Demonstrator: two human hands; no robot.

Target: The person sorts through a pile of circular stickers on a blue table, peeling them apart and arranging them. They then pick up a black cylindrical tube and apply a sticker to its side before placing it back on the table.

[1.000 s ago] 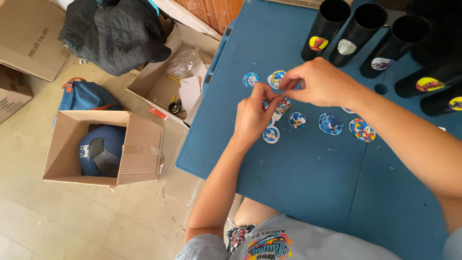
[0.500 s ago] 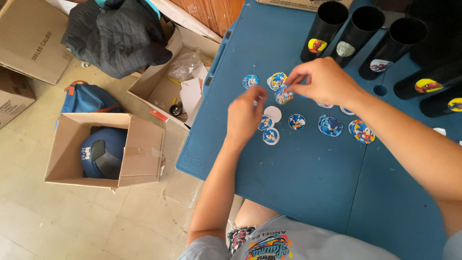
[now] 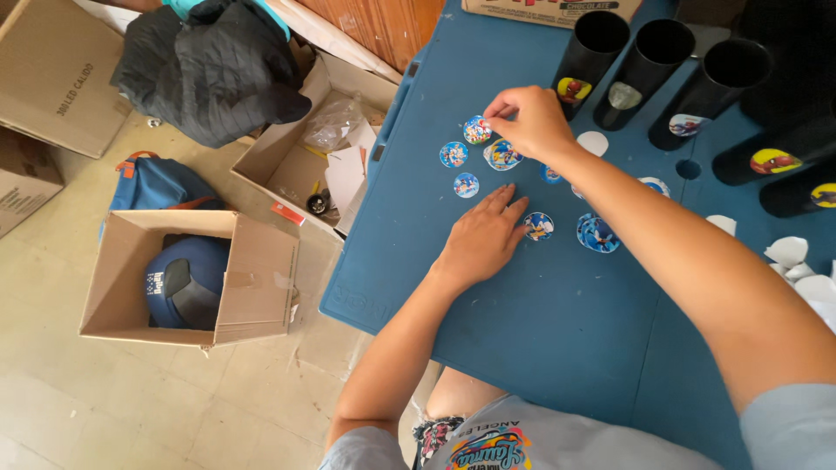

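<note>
**A:** What fills the frame, biggest first?

**B:** A blue table (image 3: 540, 348) takes the whole right half, its moulded edge running down from twelve o'clock to about seven. On the tiled floor at nine o'clock of it sits an open cardboard box (image 3: 131, 287) holding a dark blue cap (image 3: 187, 283); at eleven o'clock a black jacket (image 3: 209, 70) lies heaped over more cartons.

**A:** And on the table?

**B:** A row of black tumblers (image 3: 657, 70) stands at one o'clock, each with a round picture on its side. White paper backings (image 3: 792, 257) lie at three o'clock.

**A:** The hands?

**B:** The left hand (image 3: 483, 239) lies flat and open near the table's middle, palm down, fingers spread, gripping nothing; its fingertips rest just beside a round sticker (image 3: 538, 226) at their two o'clock. The right hand (image 3: 527, 117) reaches in from four o'clock, thumb and forefinger pinched on the rim of a small round blue sticker (image 3: 476, 130), held at the hand's nine o'clock, just above the table.

**A:** Where are the other stickers?

**B:** Scattered between the two hands: one (image 3: 453, 154) at seven o'clock of the pinched sticker, one (image 3: 466, 184) below that, a larger one (image 3: 503, 155) under the right palm, and another (image 3: 597, 233) at three o'clock of the left hand.
</note>
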